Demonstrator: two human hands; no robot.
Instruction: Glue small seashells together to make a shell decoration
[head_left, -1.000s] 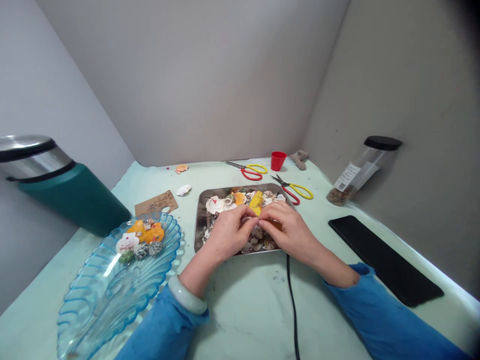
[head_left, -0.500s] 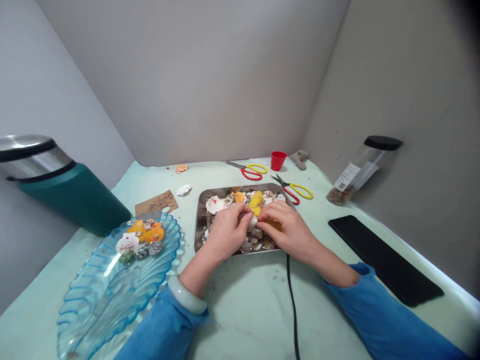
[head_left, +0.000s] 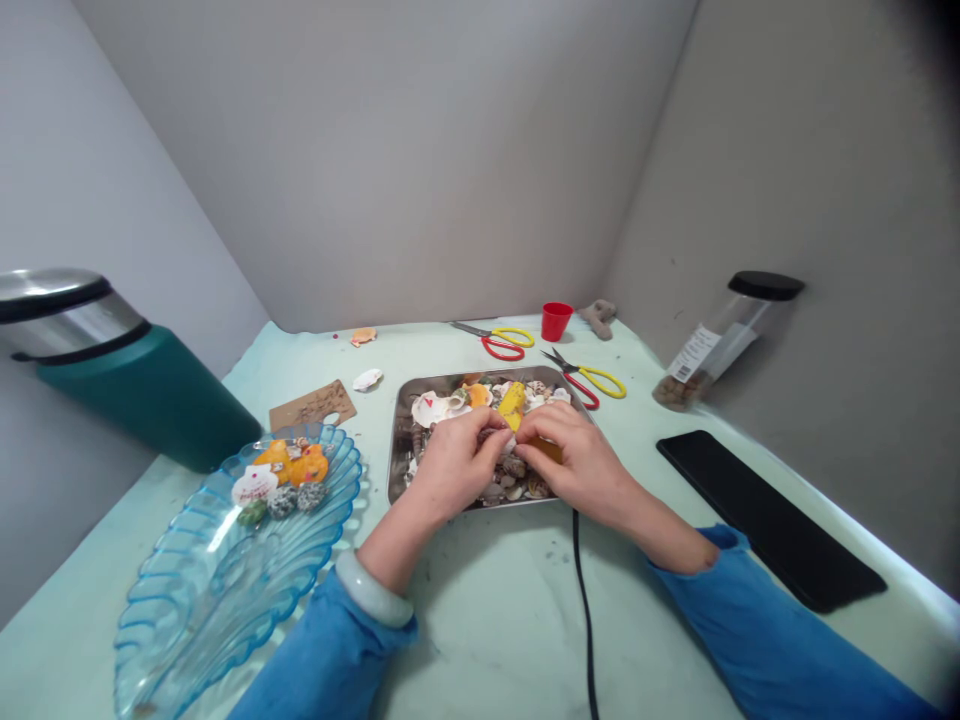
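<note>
Over the metal tray [head_left: 393, 455], my left hand [head_left: 459, 460] and my right hand [head_left: 574, 455] meet fingertip to fingertip. Both are closed in a pinch around a small white piece [head_left: 511, 444], mostly hidden by the fingers. Seashells [head_left: 495, 490] in white, brown and orange fill the tray beneath. Just behind the fingertips lies a yellow piece [head_left: 512, 404]. A white shell with a red mark [head_left: 429, 408] sits at the tray's back left.
A blue scalloped dish [head_left: 225, 570] holding shells and stones stands left, beside a green bottle [head_left: 150, 395]. Behind are red-and-yellow scissors [head_left: 502, 340], a second pair [head_left: 589, 380] and a red cup [head_left: 556, 322]. A clear jar [head_left: 709, 345], black pad [head_left: 765, 515] and black cable [head_left: 583, 610] lie right.
My fingertips have shifted slightly together, and less of the small white piece shows between them. The tray and the things around it have stayed put.
</note>
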